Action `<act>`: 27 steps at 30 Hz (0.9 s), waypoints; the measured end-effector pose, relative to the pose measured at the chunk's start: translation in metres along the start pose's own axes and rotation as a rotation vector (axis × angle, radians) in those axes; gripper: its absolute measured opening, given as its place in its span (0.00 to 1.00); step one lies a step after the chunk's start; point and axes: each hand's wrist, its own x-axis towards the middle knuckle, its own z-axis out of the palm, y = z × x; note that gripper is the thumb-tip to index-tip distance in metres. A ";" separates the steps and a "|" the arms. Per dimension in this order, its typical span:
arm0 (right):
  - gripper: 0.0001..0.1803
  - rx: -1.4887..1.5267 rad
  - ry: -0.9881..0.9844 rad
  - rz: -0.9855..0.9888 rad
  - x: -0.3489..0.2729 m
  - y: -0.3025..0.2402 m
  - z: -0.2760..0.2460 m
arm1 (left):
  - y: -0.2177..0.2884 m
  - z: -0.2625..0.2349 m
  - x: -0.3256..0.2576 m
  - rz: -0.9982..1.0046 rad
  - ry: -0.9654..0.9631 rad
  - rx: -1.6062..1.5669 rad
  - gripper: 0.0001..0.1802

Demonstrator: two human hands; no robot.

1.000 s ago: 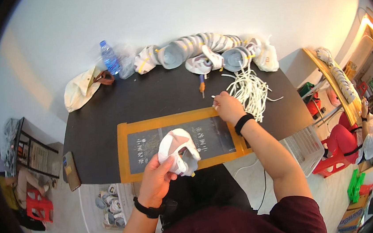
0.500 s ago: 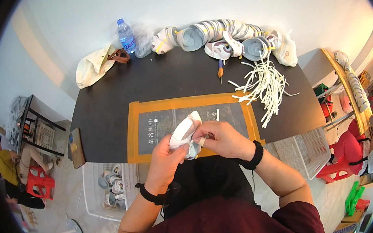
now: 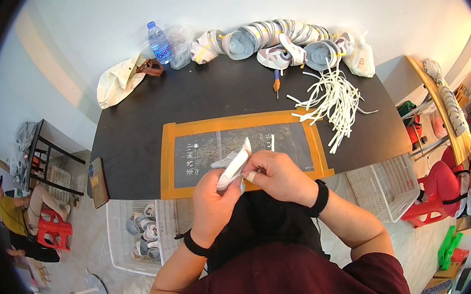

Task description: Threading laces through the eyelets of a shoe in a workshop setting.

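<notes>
Just over the table's front edge, a small white and grey shoe upper (image 3: 234, 168) is held in front of me, tilted with its pointed end up and away. My left hand (image 3: 212, 196) grips its lower left side, thumb on top. At its right side my right hand (image 3: 277, 176) has thumb and fingers pinched together at the edge, with a pale band round one digit. What lies between those fingertips is hidden. Under the upper lies a dark printed sheet (image 3: 208, 149) bordered with orange tape (image 3: 170, 152). One white strip (image 3: 272, 142) rests on the sheet.
At the back stand nested shoe uppers (image 3: 276, 31), a water bottle (image 3: 158, 43) and a cream bag (image 3: 121, 84). White laces (image 3: 332, 102) spread at right; an orange-handled tool (image 3: 277, 82) lies nearby. Crates (image 3: 144, 258) (image 3: 387, 189) flank the table. People sit at both sides.
The upper has turned so its edge now faces me more, and its grey part below is mostly covered. Both hands stay close together on it. The whole view has shifted slightly.
</notes>
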 end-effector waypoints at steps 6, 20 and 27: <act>0.04 -0.078 0.020 -0.068 0.002 0.011 0.010 | -0.010 0.001 0.001 0.147 0.075 0.206 0.10; 0.24 0.224 -0.122 0.245 -0.001 -0.007 -0.012 | -0.035 -0.010 0.026 -0.365 0.124 -0.644 0.12; 0.18 -0.157 0.004 -0.006 0.004 0.003 0.019 | -0.037 -0.007 0.024 -0.185 0.133 -0.319 0.12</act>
